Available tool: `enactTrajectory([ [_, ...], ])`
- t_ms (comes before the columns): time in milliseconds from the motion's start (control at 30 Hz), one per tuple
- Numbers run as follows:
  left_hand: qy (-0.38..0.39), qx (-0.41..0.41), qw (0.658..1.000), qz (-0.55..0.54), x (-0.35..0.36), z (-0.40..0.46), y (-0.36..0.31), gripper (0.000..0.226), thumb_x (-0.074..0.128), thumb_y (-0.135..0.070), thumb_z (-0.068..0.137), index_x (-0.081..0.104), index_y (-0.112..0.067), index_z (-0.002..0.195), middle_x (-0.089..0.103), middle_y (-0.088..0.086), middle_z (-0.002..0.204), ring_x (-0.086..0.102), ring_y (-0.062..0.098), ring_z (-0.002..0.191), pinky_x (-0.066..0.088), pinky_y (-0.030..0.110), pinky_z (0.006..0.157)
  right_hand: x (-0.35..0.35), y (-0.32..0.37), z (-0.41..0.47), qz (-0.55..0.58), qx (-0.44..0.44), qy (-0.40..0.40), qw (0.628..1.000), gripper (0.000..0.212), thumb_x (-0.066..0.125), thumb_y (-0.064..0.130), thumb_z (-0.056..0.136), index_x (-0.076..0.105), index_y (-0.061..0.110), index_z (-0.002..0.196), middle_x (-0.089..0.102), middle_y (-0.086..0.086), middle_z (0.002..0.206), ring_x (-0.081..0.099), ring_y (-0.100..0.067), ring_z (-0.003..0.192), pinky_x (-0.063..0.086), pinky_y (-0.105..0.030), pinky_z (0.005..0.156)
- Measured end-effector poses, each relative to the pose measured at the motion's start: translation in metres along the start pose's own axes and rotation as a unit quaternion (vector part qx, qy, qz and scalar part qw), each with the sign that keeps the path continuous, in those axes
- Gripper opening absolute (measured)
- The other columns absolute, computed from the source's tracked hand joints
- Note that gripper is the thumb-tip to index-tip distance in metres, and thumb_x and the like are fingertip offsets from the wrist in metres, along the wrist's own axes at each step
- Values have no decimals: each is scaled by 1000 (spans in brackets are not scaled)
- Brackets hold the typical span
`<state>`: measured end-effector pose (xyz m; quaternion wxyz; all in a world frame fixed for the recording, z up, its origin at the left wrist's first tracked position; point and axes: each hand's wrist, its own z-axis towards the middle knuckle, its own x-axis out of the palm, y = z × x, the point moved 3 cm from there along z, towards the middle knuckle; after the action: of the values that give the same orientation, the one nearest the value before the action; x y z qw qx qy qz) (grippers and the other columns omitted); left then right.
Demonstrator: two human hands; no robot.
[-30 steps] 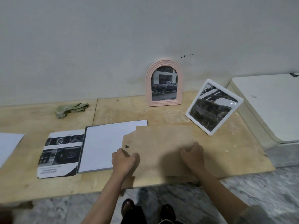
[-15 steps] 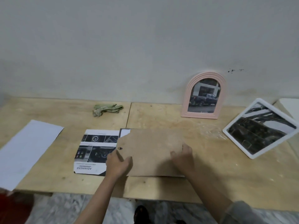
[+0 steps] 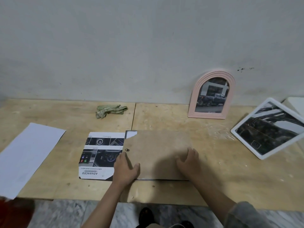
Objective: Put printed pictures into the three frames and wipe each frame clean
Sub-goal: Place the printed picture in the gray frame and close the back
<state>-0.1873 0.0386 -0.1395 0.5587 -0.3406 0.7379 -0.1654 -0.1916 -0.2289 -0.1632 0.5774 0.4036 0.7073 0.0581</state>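
We press the backing board (image 3: 158, 153) flat with left hand (image 3: 125, 169) and right hand (image 3: 187, 161), fingers spread, seating it in the third frame.

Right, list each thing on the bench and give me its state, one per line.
Pink arched frame: upright against the wall, truck picture inside.
White square frame: tilted, picture inside.
Brown backing board: flat over the third frame, corner chipped.
Left hand: pressing the board's left edge.
Right hand: fingers bent, pressing the board.
Printed car brochure: flat, face up.
Green cloth: crumpled, untouched.
White sheet: flat, overhanging the bench edge.
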Motion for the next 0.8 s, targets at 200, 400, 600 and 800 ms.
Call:
enactTrajectory([
  [200, 8, 26, 999, 37, 8, -4, 5, 88, 64, -37, 85, 17, 1, 149, 9, 15, 159, 8, 24, 148, 13, 32, 117, 7, -4, 1, -74, -18, 25, 997, 89, 56, 56, 82, 13, 16, 149, 2, -15, 157, 10, -32, 144, 23, -45, 113],
  [400, 48, 27, 992, 109, 14, -8, 7, 92, 55, -40, 89, -4, -8, 152, -16, 4, 160, -9, 17, 148, 27, 31, 112, 8, -3, 0, -129, -41, 42, 990, 89, 53, 58, 84, 8, 17, 150, -8, -18, 156, -2, -33, 145, 20, -46, 113],
  [600, 37, 10, 994, 103, 11, -7, 3, 93, 56, -45, 87, 2, -7, 151, -3, 7, 161, 1, 19, 149, 22, 37, 116, 7, -1, 0, -122, -77, 26, 989, 81, 57, 53, 83, 22, 17, 147, 4, -21, 155, 3, -34, 145, 17, -42, 114],
  [800, 5, 30, 992, 124, 6, -4, 8, 86, 54, -52, 87, 14, -9, 151, 12, 5, 160, 16, 17, 147, 26, 33, 113, 16, -3, -1, -225, -92, 80, 967, 81, 37, 56, 92, -2, 16, 151, -17, -28, 152, -14, -41, 142, 3, -48, 115],
])
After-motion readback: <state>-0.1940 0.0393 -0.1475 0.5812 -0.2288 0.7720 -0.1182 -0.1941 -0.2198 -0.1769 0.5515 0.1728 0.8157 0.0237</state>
